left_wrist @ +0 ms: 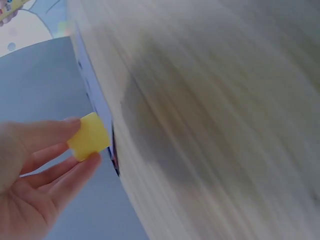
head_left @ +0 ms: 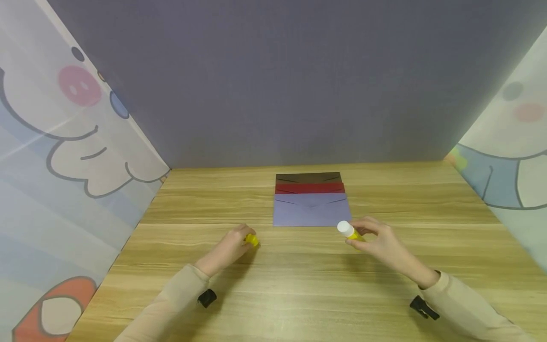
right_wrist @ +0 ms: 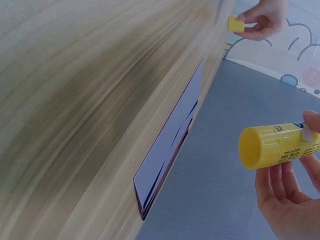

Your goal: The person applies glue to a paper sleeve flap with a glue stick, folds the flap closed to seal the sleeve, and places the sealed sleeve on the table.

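Observation:
My left hand (head_left: pixel 232 244) pinches a small yellow cap (head_left: pixel 252 240) between thumb and fingers, a little above the wooden table. In the left wrist view the yellow cap (left_wrist: pixel 90 136) shows squarish from the side. Farther right, my right hand (head_left: pixel 382 242) grips a yellow glue stick (head_left: pixel 353 233) whose white end points up and to the left. Seen from the right wrist, the glue stick (right_wrist: pixel 280 145) has a printed label and a round yellow end facing the camera. Cap and glue stick are apart.
Between and beyond the hands, a lavender envelope (head_left: pixel 312 211) overlaps a red envelope (head_left: pixel 309 188) and a black envelope (head_left: pixel 307 178) on the wooden table (head_left: pixel 299 289). A grey panel (head_left: pixel 299 85) stands behind the table, with cartoon-printed sheets (head_left: pixel 85 166) at both sides.

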A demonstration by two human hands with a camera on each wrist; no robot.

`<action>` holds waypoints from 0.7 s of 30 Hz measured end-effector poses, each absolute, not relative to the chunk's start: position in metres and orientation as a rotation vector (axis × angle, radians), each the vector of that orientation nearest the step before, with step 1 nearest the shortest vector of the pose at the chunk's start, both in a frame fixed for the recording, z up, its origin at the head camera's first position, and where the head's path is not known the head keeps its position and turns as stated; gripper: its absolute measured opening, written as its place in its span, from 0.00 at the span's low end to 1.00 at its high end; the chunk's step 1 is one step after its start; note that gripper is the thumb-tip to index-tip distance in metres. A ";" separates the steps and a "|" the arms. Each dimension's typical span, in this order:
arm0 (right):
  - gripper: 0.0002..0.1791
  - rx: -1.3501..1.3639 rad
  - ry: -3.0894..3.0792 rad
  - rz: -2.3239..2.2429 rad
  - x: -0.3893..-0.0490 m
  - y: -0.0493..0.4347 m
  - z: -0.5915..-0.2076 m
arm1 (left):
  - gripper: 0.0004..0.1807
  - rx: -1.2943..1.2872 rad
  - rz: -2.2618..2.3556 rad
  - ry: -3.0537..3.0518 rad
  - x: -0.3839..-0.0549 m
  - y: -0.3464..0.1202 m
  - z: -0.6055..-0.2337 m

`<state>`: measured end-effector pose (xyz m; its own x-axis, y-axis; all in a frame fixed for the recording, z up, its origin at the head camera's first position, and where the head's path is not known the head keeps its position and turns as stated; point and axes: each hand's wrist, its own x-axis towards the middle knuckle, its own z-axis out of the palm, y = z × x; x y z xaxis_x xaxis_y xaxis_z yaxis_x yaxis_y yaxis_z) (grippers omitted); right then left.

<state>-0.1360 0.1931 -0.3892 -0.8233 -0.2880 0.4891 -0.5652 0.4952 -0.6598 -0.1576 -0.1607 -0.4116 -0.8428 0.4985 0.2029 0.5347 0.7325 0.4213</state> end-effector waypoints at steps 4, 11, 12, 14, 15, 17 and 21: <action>0.17 0.718 -2.450 1.198 -0.137 0.194 -0.390 | 0.15 -0.777 -0.866 -2.782 -0.157 -0.152 -0.407; 0.18 0.750 -2.423 1.109 -0.139 0.191 -0.387 | 0.16 -0.699 -1.206 -2.646 -0.153 -0.132 -0.397; 0.18 0.768 -2.408 1.097 -0.139 0.190 -0.387 | 0.16 -0.689 -1.260 -2.632 -0.152 -0.129 -0.396; 0.19 0.800 -2.380 1.062 -0.139 0.188 -0.386 | 0.16 -0.657 -1.362 -2.609 -0.151 -0.123 -0.393; 0.19 0.814 -2.368 1.043 -0.139 0.187 -0.386 | 0.16 -0.638 -1.402 -2.600 -0.150 -0.121 -0.391; 0.19 0.840 -2.347 1.011 -0.140 0.185 -0.385 | 0.16 -0.595 -1.483 -2.580 -0.149 -0.115 -0.388; 0.20 0.892 -2.306 0.965 -0.140 0.182 -0.383 | 0.16 -0.505 -1.684 -2.522 -0.146 -0.104 -0.382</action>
<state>-0.1403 0.1823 -0.3831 -0.6709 -0.3795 0.6371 -0.7201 0.5382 -0.4379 -0.1463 -0.1036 -0.3824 -0.9438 0.2322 0.2351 0.3061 0.3466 0.8867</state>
